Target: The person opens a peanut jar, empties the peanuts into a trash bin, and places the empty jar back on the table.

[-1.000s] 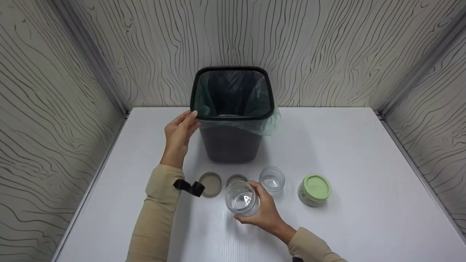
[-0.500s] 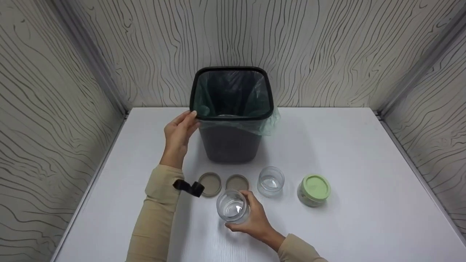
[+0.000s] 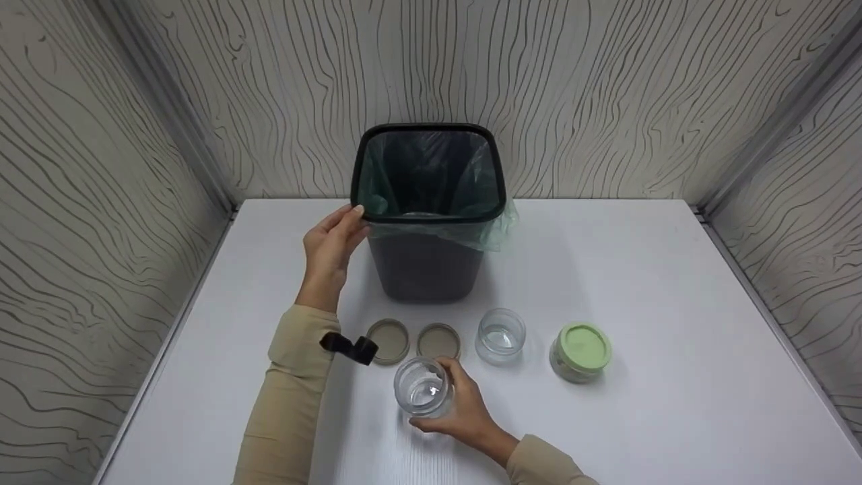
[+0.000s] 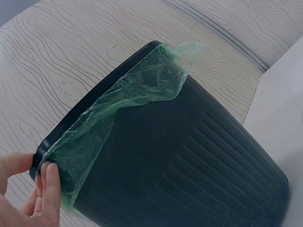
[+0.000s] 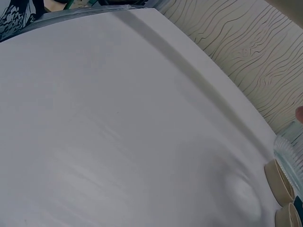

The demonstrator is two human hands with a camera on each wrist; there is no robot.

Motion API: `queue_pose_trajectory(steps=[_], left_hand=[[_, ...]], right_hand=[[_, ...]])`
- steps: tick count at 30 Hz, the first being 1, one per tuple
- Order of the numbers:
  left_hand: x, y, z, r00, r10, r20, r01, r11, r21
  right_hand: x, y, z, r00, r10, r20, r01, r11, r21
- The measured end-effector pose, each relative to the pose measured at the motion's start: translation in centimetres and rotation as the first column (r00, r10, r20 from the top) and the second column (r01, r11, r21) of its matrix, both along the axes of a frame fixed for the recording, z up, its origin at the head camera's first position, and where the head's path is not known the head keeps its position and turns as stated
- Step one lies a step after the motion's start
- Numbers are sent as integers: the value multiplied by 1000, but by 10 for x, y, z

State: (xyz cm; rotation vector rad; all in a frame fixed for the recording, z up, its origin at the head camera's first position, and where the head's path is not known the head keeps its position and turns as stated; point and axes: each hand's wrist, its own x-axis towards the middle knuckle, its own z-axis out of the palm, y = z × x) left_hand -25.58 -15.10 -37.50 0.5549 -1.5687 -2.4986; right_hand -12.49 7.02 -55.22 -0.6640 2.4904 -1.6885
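Note:
My left hand point(image 3: 330, 246) pinches the front left corner of a dark trash bin point(image 3: 425, 266), thumb over the rim and fingers beneath it. A green bag liner point(image 4: 142, 85) is folded over that rim. With my right hand point(image 3: 461, 407) I grip a clear jar point(image 3: 421, 387) without a lid, its opening facing up. In the right wrist view only a fingertip and part of the jar point(image 5: 289, 149) show at the right edge. Two brownish lids point(image 3: 388, 341) lie just beyond the jar, and another open clear jar point(image 3: 502, 335) stands to its right.
A jar with a light green lid point(image 3: 584, 350) stands farther right on the white table point(image 3: 673, 404). Panels with a wood-grain pattern point(image 3: 572, 87) close off the back and both sides. The bin stands near the back panel.
My right hand has moved left and toward me with the clear jar, so the second lid shows more fully. The left hand stays on the bin's rim.

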Motion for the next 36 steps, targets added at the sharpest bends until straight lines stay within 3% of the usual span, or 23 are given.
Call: queue_pose_trajectory(steps=[19,29,36], left_hand=[[2,-1,0,1000,-7,-2,7,1000,7],[1,-1,-1,1000,2,8,-3,1000,14],[-1,-1,-1,1000,7,5,-7,1000,29]], right_hand=[[-5,-16,-13,990,134,-47,-135,991,-13],[-3,-24,-16,989,142,-28,-143,990,-20],[0,-27,-16,982,189,-15,-188,982,30]])
